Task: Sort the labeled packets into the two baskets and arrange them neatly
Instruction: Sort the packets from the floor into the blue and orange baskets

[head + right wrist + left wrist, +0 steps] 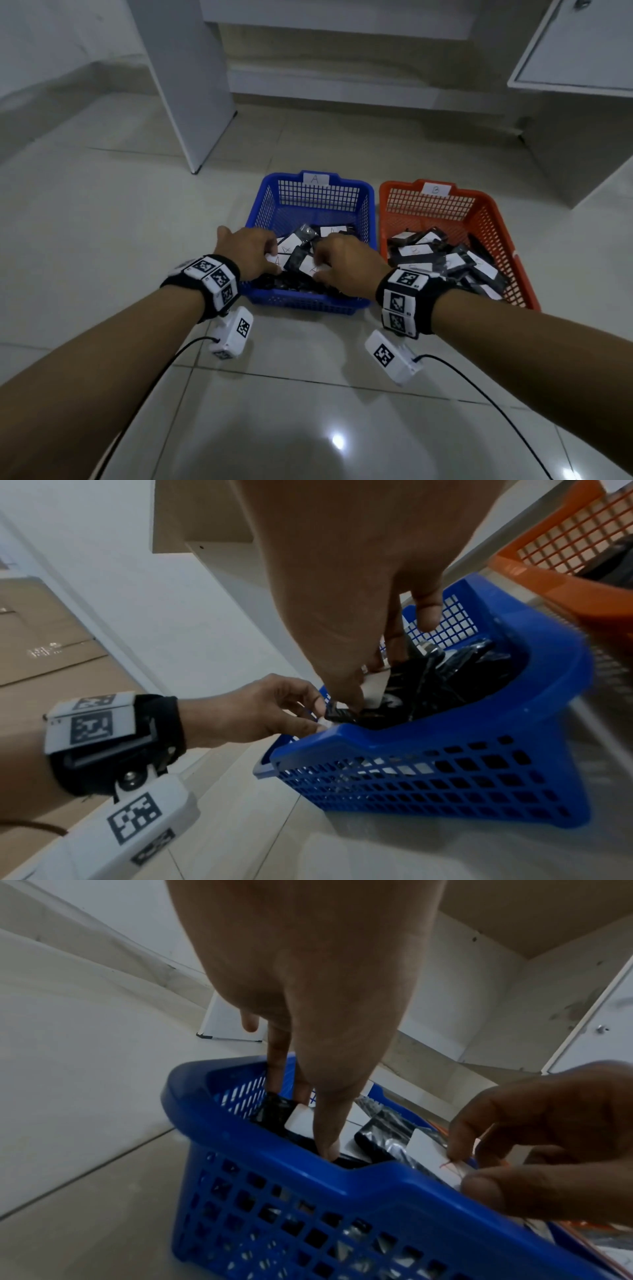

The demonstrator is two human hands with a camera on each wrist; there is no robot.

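Both hands are seen inside the blue basket [310, 305], tagged A, set on the tiled floor [120, 212]; the orange basket [493, 212], tagged B, stands just beside it on the right, holding its own heap of B packets [445, 260]; no loose packets are seen on the floor, so sorting is judged done and tidying is the step in hand.

Left hand [248, 251]: fingers [325, 1123] extended down, tips pressed on a black packet with white label [301, 1121] near the basket's near-left corner; nothing is gripped. Right hand [346, 265]: thumb and forefinger are pinched on the edge of a white-labelled packet [428, 1146], other fingers loosely curled.

A packets [301, 250] are lying skewed and overlapping, some label-up, some showing black foil.

To do it well, as judged: the pinched packet should be squared against its neighbours and laid label-up; the stack should be steadied by the left fingertips so slippery foil is not shifted; packets should be aligned to the basket wall in rows; labels should be checked for A while handled. Risk: the pile may be disturbed when one packet is pulled.
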